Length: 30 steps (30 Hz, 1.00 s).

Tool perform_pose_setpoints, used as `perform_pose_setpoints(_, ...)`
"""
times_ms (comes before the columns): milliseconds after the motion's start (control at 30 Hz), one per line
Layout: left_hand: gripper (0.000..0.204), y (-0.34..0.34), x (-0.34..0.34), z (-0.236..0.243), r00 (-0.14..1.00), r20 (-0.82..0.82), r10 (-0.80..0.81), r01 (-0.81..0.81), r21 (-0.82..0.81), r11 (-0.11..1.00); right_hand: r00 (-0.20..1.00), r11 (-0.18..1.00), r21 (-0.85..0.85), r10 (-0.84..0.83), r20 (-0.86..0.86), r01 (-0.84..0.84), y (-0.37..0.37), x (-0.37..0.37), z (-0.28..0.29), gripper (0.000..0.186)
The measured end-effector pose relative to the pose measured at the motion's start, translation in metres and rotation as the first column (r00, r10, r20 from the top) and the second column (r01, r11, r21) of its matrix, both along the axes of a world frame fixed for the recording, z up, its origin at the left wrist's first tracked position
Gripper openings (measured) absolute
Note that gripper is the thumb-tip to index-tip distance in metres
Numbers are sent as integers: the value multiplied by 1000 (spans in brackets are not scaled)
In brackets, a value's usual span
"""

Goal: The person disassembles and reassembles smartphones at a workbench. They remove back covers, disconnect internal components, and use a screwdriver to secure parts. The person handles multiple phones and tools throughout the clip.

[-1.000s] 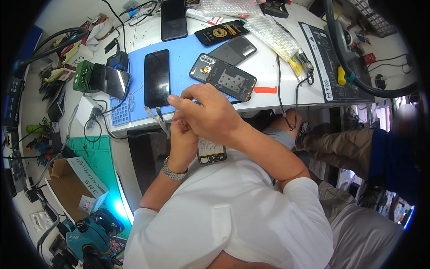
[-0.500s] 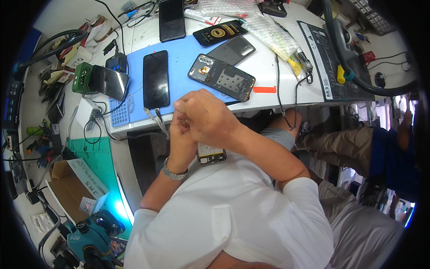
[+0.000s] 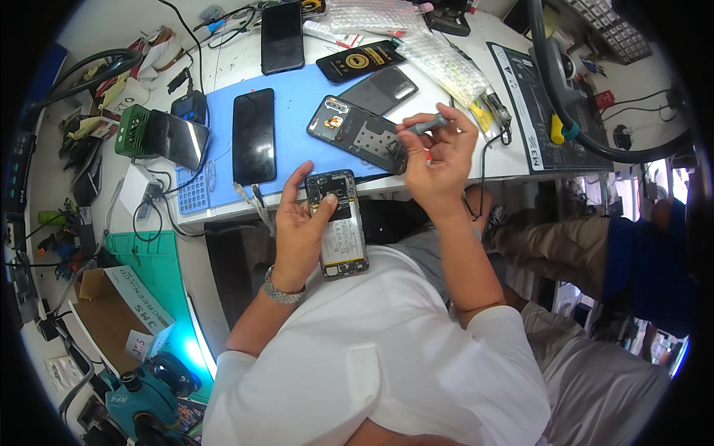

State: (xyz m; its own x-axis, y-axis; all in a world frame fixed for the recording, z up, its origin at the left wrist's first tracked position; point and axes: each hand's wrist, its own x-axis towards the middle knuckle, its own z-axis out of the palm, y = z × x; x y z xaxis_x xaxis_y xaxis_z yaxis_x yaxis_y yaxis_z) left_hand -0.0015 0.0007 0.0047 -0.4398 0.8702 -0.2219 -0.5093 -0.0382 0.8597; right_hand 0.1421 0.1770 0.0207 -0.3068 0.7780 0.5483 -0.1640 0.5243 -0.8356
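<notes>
opened phone [image 3: 343,239], its battery and inner boards bare, is held lengthwise just in front of the white shirt [image 3: 364,327], near the front edge of the white table [image 3: 487,31]. the left hand [image 3: 300,227] is clamped on it, thumb laid across the upper part, index finger free to the side; a metal watch [image 3: 282,290] circles that wrist. the right hand [image 3: 440,171] is apart from the phone, to its right and higher up in the view, pinching a slim grey tool [image 3: 428,125] between thumb and fingers. just beside that hand lies a dark back housing [image 3: 357,134], overlapping a grey back panel [image 3: 387,88]; whether the thumb touches it, i cannot tell. farther left, a black phone screen [image 3: 253,137] lies on a blue mat [image 3: 290,134].
</notes>
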Motion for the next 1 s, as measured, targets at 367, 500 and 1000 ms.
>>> perform_pose_setpoints(367,67,2,1,4,999,30,12,-13,18,1000,998,996,-68,-65,-18,63,19,17,-16,57)
perform_pose_setpoints(500,67,2,1,2,1000,28,9,-10,18,1000,998,996,-67,-55,-38,52,21,14,-18,57)
perform_pose_setpoints(1000,67,-1,1,3,999,38,0,-1,24,1000,990,976,-176,112,-90,-127,-29,-5,-8,66)
